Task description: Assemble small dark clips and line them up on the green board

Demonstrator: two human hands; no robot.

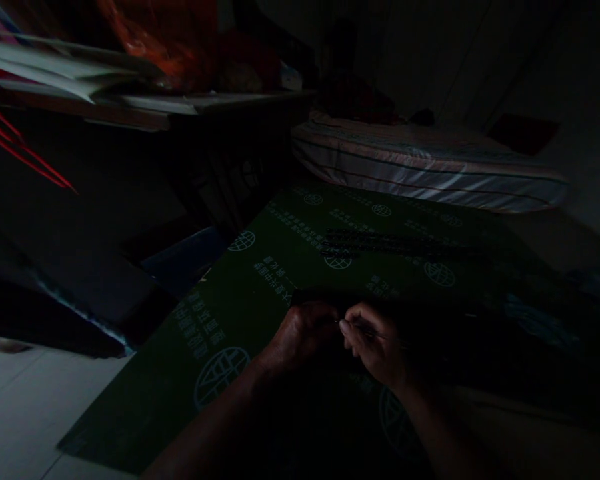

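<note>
The light is very dim. My left hand (pixel 303 333) is closed, its fingers curled near a dark sheet-like item (pixel 445 333) on the green board (pixel 260 320). What those fingers hold is lost in shadow. Close beside it, my right hand (pixel 373 343) is closed in a pinch, thumb against forefinger, on something small and thin that I cannot make out. The fingertips of both hands almost meet. Beyond them, a row of long, dark, patterned strips (pixel 405 245) lies across the board.
At the upper left, a table (pixel 250 100) bears papers (pixel 55 67) and an orange plastic bag (pixel 173 47). Red cords (pixel 23 147) hang at its left. Behind the board lies a striped mattress (pixel 430 163). Pale floor tiles (pixel 45 400) show at the lower left.
</note>
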